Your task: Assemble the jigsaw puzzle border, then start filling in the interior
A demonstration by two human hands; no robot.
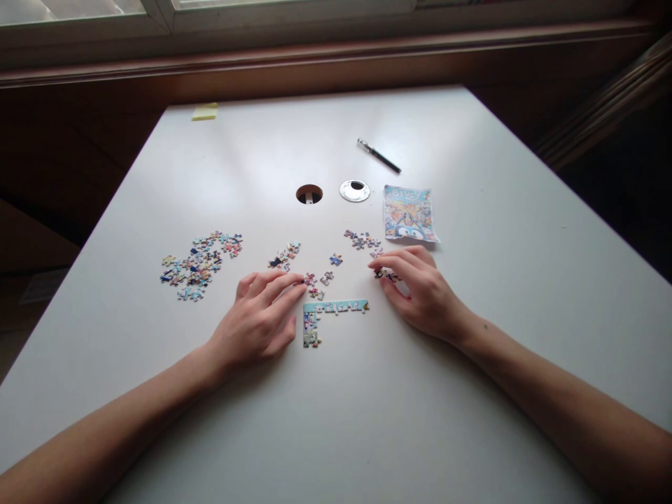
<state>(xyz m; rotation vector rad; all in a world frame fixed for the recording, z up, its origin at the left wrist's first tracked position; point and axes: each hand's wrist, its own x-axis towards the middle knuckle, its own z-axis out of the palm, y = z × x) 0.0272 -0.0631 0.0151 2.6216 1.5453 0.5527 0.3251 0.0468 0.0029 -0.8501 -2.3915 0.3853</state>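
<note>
My left hand (262, 311) rests on the table with fingers stretched out, the fingertips at the edge of some loose puzzle pieces (311, 281). Just right of it lies a joined corner of the jigsaw puzzle (336, 306), a light-blue top strip with a short side running down. My right hand (417, 287) is curved over a small group of puzzle pieces (386, 275), thumb and index finger apart. Whether either hand grips a piece cannot be made out. Single pieces (336, 260) lie between the hands.
A large heap of puzzle pieces (197, 266) spreads at the left, with a smaller cluster (286, 255) nearer the middle. Behind the right hand lies a printed picture sheet (409, 213). Further back are a pen (379, 156), a round cover (355, 190), a cable hole (309, 194) and a yellow note (204, 111).
</note>
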